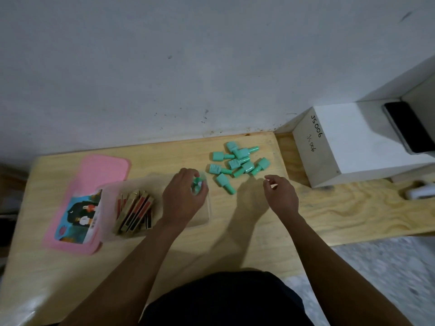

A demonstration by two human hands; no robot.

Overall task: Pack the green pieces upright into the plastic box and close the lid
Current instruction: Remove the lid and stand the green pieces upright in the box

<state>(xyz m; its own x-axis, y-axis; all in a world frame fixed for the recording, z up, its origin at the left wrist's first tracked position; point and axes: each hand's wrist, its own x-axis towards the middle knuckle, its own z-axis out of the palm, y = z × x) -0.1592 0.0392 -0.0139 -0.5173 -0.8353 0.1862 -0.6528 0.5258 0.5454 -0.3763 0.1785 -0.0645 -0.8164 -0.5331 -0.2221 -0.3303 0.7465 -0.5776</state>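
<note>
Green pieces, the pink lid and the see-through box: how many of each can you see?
Green pieces: 9 (8 lying on the table, 1 green piece held in the left hand)
Pink lid: 1
Plastic box: 1
Total: 11

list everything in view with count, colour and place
green pieces: about nine, green, piled on the table's far side
box: one, clear, mid-table
red-gold pieces: several, red and gold, leaning in the box's left end
lid: one, pink, off, left of the box
white box: one, white, marked JS006, right of the pile
phone: one, black, far right
table: one, pale wood
left hand: grips one green piece over the box
right hand: empty, fingers loosely curled, by the pile
</note>
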